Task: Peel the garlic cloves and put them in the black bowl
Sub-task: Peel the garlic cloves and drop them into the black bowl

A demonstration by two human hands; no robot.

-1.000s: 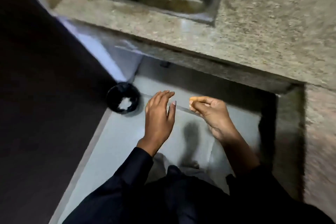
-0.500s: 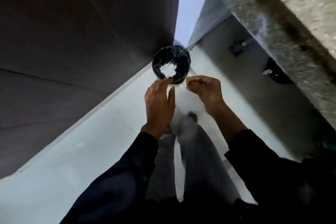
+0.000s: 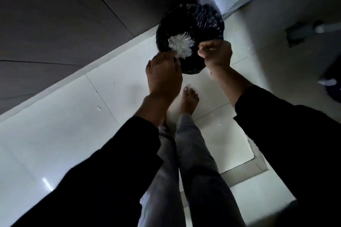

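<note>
Right hand [image 3: 216, 52]: one, hovering at centre right of the frame over the near rim of the bin, fingers curling tight into a fist; whether a garlic clove is lying inside cannot be told. Left hand [image 3: 163, 73]: one, reaching at frame centre with its back upward, fingertips dipping over the bin's lower left rim; their spread is hidden. Black-lined bin [image 3: 190, 37]: one, standing at upper centre, holding one clump of white scraps [image 3: 180, 45]. Black sleeves: two, covering both forearms. Bare foot [image 3: 190, 100]: one showing, below the hands, grey trouser legs [image 3: 195, 162] running to the lower edge. Floor [image 3: 64, 120]: pale glossy tiles. Dark panelled wall [image 3: 64, 14]: filling the upper left.
</note>
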